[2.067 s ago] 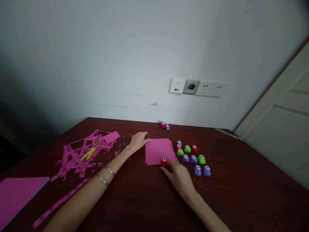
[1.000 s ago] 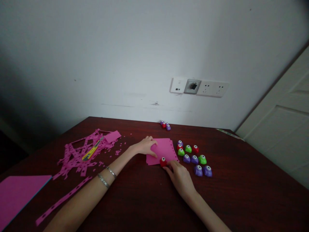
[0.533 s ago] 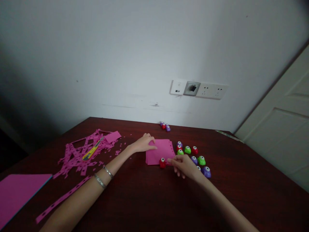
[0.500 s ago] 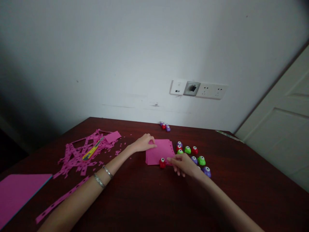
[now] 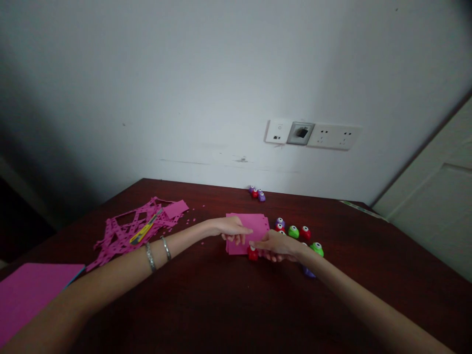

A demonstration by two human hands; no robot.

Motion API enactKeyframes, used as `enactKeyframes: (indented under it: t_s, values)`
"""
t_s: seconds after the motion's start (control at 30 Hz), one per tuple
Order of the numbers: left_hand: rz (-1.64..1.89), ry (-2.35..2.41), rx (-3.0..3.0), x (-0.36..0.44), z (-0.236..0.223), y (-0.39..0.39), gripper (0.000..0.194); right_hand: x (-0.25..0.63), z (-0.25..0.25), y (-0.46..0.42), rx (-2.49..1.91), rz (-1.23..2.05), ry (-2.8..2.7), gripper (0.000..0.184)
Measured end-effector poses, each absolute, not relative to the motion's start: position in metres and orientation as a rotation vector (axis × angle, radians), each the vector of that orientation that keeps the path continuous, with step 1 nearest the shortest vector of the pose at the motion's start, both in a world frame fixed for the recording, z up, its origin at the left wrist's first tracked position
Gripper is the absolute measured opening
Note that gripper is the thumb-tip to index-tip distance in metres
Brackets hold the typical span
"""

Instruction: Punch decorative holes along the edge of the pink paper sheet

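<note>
Currently, from my end, I see the red punch [image 5: 252,255] at the front edge of the pink paper stack [image 5: 255,223] on the dark table [image 5: 206,305]. My right hand [image 5: 277,245] is partly curled, fingertips at the punch's top; I can't tell whether it grips. My left hand [image 5: 231,228] is over the stack's left side, one finger stretched out, others bent; whether it pinches paper I can't tell. A yellow knife [image 5: 145,231] lies on pink scraps [image 5: 115,244].

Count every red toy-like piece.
4: one piece at the right hand, a second and third in the cluster beyond, a fourth near the wall. More may be hidden.
</note>
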State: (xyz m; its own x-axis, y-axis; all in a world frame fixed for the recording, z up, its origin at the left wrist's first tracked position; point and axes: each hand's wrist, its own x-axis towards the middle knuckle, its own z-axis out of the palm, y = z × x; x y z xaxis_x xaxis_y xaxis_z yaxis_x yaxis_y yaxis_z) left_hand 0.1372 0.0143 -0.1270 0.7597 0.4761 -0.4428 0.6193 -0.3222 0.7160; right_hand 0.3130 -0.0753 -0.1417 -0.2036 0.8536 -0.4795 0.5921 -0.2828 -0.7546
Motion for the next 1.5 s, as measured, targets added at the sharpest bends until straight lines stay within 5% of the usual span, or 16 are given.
enactKeyframes:
  t_s: [0.77, 1.5]
  values:
    - [-0.948, 0.422, 1.631, 0.170, -0.147, 0.039, 0.056, 0.310, -0.128, -0.053, -1.872, 1.971, -1.648, 0.039]
    - [-0.789, 0.586, 1.697, 0.166, -0.139, 0.029, 0.055, 0.309, -0.141, -0.059, -1.873, 1.706, -1.792, 0.041]
